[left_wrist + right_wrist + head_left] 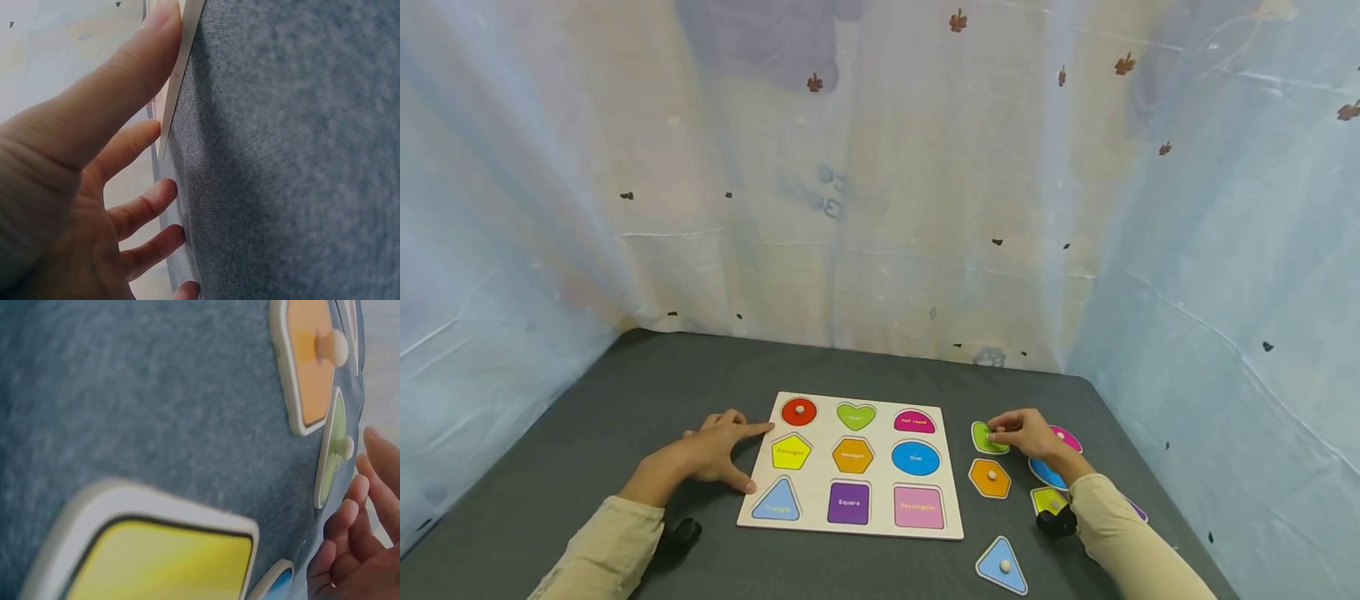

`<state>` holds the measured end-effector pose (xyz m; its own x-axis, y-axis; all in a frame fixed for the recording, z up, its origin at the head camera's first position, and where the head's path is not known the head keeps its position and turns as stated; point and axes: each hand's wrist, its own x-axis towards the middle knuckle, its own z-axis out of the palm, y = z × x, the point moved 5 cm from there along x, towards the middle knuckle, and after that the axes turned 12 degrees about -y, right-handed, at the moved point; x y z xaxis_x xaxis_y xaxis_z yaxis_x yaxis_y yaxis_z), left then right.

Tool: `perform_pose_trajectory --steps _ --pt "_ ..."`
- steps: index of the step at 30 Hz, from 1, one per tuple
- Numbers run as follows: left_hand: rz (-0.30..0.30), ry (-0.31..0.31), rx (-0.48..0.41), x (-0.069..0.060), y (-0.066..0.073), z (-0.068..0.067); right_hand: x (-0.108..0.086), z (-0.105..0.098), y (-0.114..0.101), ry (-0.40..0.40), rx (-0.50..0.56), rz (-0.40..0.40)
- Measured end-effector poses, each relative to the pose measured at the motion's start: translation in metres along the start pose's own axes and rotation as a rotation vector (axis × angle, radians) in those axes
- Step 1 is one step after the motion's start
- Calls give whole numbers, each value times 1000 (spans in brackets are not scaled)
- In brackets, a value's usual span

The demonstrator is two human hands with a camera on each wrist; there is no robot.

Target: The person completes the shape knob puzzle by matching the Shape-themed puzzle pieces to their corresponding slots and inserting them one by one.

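A white shape puzzle board point(880, 475) lies on the dark table. At its left edge my left hand point(718, 450) spreads its fingers, with thumb and index fingertip touching the board; the left wrist view shows the thumb point(137, 75) laid over the edge. My right hand point(1026, 433) hovers at the green heart piece point(981, 437). In the right wrist view the heart's knob point(344, 447) shows uncovered, and the fingertips stand just apart from it. Right next to the heart lies the orange hexagon piece point(989, 478). A red circle piece point(799, 411) sits in the board's top left recess.
Right of the board lie a blue triangle piece point(1002, 567), a yellow piece point(1047, 500), a blue piece point(1047, 473) and a magenta piece point(1067, 437). A purple piece point(1138, 510) is mostly hidden by the right sleeve. Curtains point(880, 208) stand behind the table and at its sides.
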<state>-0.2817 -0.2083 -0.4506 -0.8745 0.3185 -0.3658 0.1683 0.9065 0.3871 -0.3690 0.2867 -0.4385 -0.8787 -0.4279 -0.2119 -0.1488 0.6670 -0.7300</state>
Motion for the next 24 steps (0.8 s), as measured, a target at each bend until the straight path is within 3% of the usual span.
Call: perform_pose_trajectory --steps 12,24 --pt "9 -4 14 -1 1 -4 1 2 4 -9 -16 -21" --pt "2 -6 19 -1 2 -3 2 5 0 53 -43 -26"
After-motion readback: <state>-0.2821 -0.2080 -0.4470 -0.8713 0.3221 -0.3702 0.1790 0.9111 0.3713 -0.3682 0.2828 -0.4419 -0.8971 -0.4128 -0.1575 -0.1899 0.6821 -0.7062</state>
